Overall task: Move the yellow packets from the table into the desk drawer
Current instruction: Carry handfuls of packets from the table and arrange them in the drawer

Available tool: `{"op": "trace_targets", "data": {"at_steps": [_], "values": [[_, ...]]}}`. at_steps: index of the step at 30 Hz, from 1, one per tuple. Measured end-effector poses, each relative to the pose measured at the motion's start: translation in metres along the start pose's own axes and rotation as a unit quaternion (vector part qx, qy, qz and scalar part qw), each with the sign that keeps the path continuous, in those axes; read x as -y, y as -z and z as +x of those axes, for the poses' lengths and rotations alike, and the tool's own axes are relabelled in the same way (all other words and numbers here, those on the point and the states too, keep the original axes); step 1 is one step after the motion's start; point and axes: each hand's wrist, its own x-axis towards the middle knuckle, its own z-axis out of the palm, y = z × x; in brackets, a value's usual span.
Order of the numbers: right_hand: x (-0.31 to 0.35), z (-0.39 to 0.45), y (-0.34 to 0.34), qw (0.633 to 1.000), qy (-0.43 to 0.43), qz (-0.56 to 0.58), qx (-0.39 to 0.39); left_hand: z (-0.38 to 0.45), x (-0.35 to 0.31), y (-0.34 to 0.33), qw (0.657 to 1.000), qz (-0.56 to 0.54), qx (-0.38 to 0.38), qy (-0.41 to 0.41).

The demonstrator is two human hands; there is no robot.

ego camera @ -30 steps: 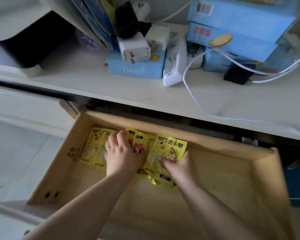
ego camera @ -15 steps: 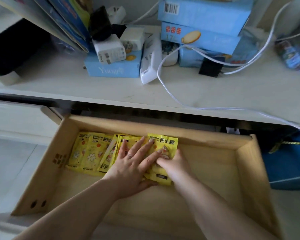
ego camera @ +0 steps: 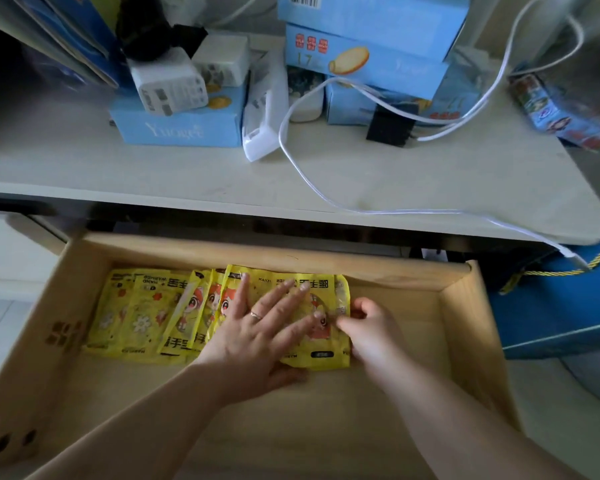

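Drawer (ego camera: 465, 327) of pale wood stands pulled out below the desk top (ego camera: 413, 181). I see the yellow packets (ego camera: 142, 317) lying inside it, in an overlapping row along the back wall, from the left part of the drawer to about its middle; some lie flat, some are tilted on edge against their neighbours.

Left hand (ego camera: 257, 327) lies palm down on the right end of the row, fingers straight and spread, a ring (ego camera: 256, 315) on one finger, thumb on the drawer floor just in front of the packets. Right hand (ego camera: 368, 327) sits at the right edge of the rightmost packet (ego camera: 321, 341), fingers curled at that edge; I cannot tell whether they pinch the packet or only touch it.

On the desk top: a light blue box (ego camera: 177, 128) at the left with white chargers (ego camera: 168, 86) on it, a white power strip (ego camera: 265, 109) beside it, stacked blue boxes (ego camera: 368, 60) further right, a black adapter (ego camera: 390, 128) in front of them, and a white cable (ego camera: 312, 174) looping across the surface to the right edge. A blue bag (ego camera: 561, 306) with a yellow cord stands to the right of the drawer.
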Motion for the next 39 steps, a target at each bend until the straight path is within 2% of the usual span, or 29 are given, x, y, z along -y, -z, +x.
{"op": "trace_targets", "data": {"at_steps": [2, 7, 10, 12, 15, 19, 21, 23, 25, 27, 29, 32, 33, 34, 39], "values": [[0.000, 0.001, 0.001, 1.000, 0.005, -0.006, -0.013, 0.006, -0.005, -0.002, 0.999, 0.017, 0.015, -0.040], [-0.006, 0.011, 0.031, 0.997, 0.006, -0.043, -0.065, 0.023, -0.009, -0.004, 0.998, 0.005, 0.064, -0.004], [-0.008, 0.013, 0.046, 0.973, 0.042, -0.227, -0.032, 0.026, -0.006, -0.008, 0.998, 0.017, 0.063, -0.022], [-0.008, 0.015, 0.049, 0.954, 0.053, -0.296, -0.013, 0.027, -0.003, -0.009, 0.997, 0.026, 0.058, -0.042], [-0.006, 0.016, 0.048, 0.960, 0.066, -0.273, -0.009, 0.028, 0.004, -0.011, 0.994, 0.044, 0.054, -0.085], [-0.005, 0.014, 0.044, 0.986, 0.065, -0.154, -0.024, 0.029, 0.008, -0.002, 0.989, 0.073, 0.034, -0.121], [-0.005, 0.014, 0.046, 0.993, 0.040, -0.109, 0.005, 0.020, 0.015, 0.005, 0.990, 0.076, 0.015, -0.114], [-0.003, 0.011, 0.051, 0.987, 0.052, -0.149, 0.023, 0.004, 0.028, 0.011, 0.994, 0.067, -0.008, -0.089], [0.001, 0.000, 0.058, 0.954, 0.143, -0.263, -0.028, -0.015, 0.042, 0.013, 0.996, 0.059, -0.001, -0.062], [0.007, -0.019, 0.060, 0.887, 0.297, -0.349, -0.058, -0.032, 0.055, 0.009, 0.997, 0.058, 0.031, -0.044], [0.008, -0.032, 0.054, 0.815, 0.388, -0.430, 0.014, -0.038, 0.063, 0.005, 0.996, 0.058, 0.066, -0.033], [-0.005, -0.028, 0.031, 0.705, 0.450, -0.538, 0.104, -0.033, 0.069, 0.005, 0.995, 0.051, 0.084, -0.008], [-0.007, -0.023, 0.024, 0.691, 0.447, -0.557, 0.110, -0.031, 0.070, 0.006, 0.995, 0.047, 0.087, 0.000], [-0.008, -0.017, 0.019, 0.692, 0.447, -0.558, 0.103, -0.029, 0.071, 0.006, 0.996, 0.042, 0.081, 0.008], [0.001, -0.003, 0.016, 0.721, 0.452, -0.515, 0.103, -0.022, 0.067, 0.008, 0.995, 0.031, 0.089, 0.043]]}}
